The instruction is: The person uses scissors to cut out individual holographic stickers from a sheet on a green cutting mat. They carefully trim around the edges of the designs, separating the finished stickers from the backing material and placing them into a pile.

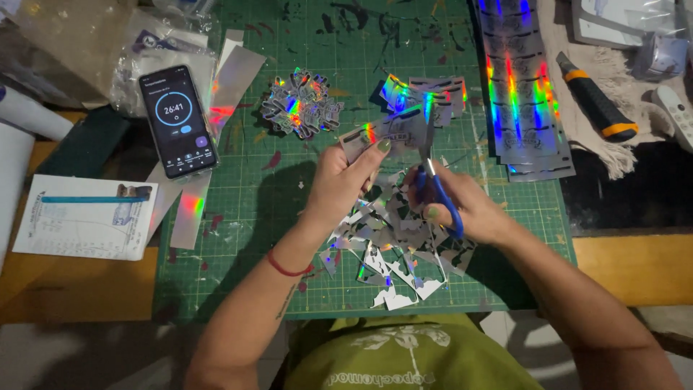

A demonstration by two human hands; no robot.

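Observation:
My left hand (pixel 345 179) pinches a strip of shiny holographic sticker sheet (pixel 386 132) above a green cutting mat (pixel 245 209). My right hand (pixel 462 202) grips blue-handled scissors (pixel 434 184), whose blades point up into the strip. Under both hands lies a heap of silver offcuts (pixel 390 253). A pile of cut-out stickers (pixel 299 105) sits on the mat to the upper left of my hands. More cut strips (pixel 433 90) lie just beyond the held one.
A phone (pixel 178 121) showing a timer leans at the mat's left edge. Long holographic sheets (pixel 520 87) are stacked at the right, beside a black and orange utility knife (pixel 595 101) and a white remote (pixel 678 115). A paper with a pen (pixel 83 217) lies at left.

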